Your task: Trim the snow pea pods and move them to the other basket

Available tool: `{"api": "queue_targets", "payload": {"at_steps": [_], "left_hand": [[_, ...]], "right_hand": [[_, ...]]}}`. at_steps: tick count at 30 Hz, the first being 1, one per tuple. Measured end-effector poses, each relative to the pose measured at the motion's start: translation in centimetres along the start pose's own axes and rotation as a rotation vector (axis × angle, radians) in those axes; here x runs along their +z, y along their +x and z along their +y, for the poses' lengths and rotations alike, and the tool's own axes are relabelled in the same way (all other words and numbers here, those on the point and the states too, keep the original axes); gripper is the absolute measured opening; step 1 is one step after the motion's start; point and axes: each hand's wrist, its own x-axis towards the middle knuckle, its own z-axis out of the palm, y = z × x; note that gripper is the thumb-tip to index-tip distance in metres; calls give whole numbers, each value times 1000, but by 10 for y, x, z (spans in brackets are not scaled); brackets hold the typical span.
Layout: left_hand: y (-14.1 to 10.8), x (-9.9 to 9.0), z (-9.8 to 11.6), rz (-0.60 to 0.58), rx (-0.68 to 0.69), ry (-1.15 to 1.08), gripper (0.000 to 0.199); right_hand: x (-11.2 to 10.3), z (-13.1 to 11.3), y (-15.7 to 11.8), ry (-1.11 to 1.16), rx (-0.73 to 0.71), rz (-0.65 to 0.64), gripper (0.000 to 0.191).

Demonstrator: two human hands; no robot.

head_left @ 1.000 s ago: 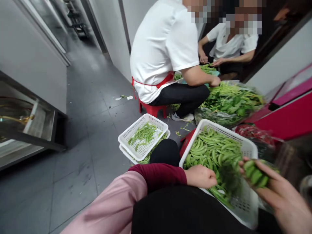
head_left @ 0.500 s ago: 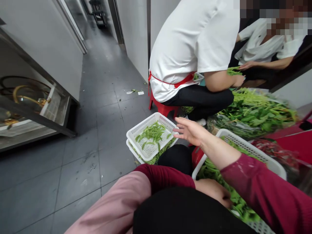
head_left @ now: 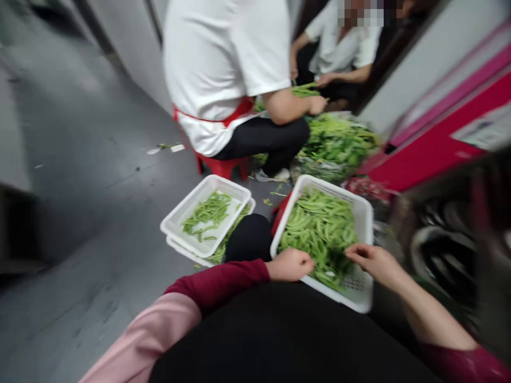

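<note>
A white basket (head_left: 364,223) full of green bean pods (head_left: 319,218) stands in front of me. My left hand (head_left: 290,265) is closed at its near left rim; what it holds, if anything, is hidden. Over the right part of the same basket, my right hand (head_left: 369,260) has its fingertips pinched together at the pods, and I cannot make out anything between them. To the left, a second white basket (head_left: 175,218) with a smaller heap of pods (head_left: 207,213) rests on another basket of pods.
A person in a white shirt (head_left: 223,58) sits on a red stool (head_left: 221,166) ahead. Another person (head_left: 339,53) sits beyond, near a pile of leafy greens (head_left: 339,141). A red panel (head_left: 431,159) stands at the right. Scraps lie on the grey floor (head_left: 91,175).
My right hand has moved from beside the left basket back to the pod basket, its spread fingers now pinched. The view has turned right, showing the pod basket more fully.
</note>
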Motion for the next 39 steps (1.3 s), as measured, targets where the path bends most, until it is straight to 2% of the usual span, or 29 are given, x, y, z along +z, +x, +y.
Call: {"api": "queue_targets", "payload": {"at_steps": [1,3,6,9,14,18,22,24,26,29,31,34,39], "left_hand": [[2,1,-2,8,-22,-4,28],[10,2,-4,31,-68,-19,24],[20,5,-2,40,-122,-61,17],[25,9,5,-18,-156,-115,18],[31,15,11,-107,-267,-251,24],[32,14,12,-87,-278,-268,25],[34,10,14,-106,-214,-172,26],[38,10,18,-98,-155,-73,26],[41,11,24,-82,-74,18,25],[46,16,35,-118,65,128,24],[47,19,42,-158,158,226,25],[48,20,47,-164,269,386,27],[44,16,50,-241,355,554,26]], "right_hand": [[-1,15,-8,-169,-29,-27,3],[1,33,-21,-455,-91,-100,12],[14,38,-28,-623,-149,-109,21],[34,31,-22,-632,-118,-113,19],[73,27,3,-541,44,-53,23],[79,32,13,-440,139,10,20],[58,35,2,-313,148,69,14],[45,35,-7,-186,161,46,17],[37,32,-17,157,211,-38,22],[35,24,-30,841,296,-170,30],[38,18,-37,1076,327,-194,31],[41,11,-42,1202,335,-174,30],[43,12,-44,1204,320,-220,32]]}}
